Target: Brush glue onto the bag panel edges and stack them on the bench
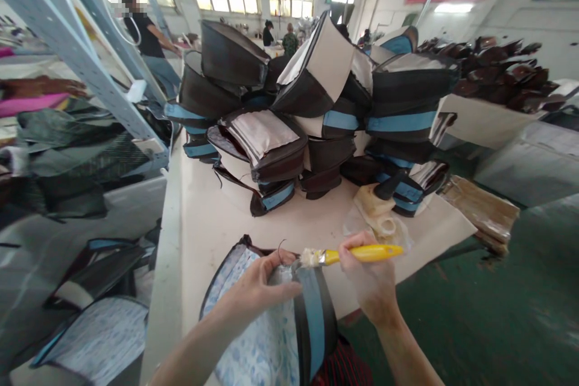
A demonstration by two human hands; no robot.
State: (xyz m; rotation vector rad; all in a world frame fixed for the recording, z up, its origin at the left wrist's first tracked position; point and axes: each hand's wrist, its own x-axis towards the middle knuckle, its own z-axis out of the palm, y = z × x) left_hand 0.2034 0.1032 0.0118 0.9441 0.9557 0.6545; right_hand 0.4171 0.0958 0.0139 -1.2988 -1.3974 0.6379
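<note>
My right hand (370,283) grips a paintbrush (380,253) by its yellow handle, level and pointing left. Its pale, clotted bristles touch or nearly touch the upper edge of a half-sewn bag (265,347). This bag has a blue-and-white patterned lining, black edging and a blue stripe down its right side. My left hand (257,286) lies over the lining and holds the bag's upper edge, thumb toward the stripe and fingertips partly hidden near the bristles. A loose thread curls above them. Beyond the brush, a yellowish, glue-stained plastic container (376,208) rests on the table.
Stacked black-and-blue bag pieces (280,145) cover the back of the pale table (203,217). More pieces (97,332) lie low at the left, beside a metal frame (90,54). Cardboard (482,211) juts out at the right. A person (151,42) stands at the far left.
</note>
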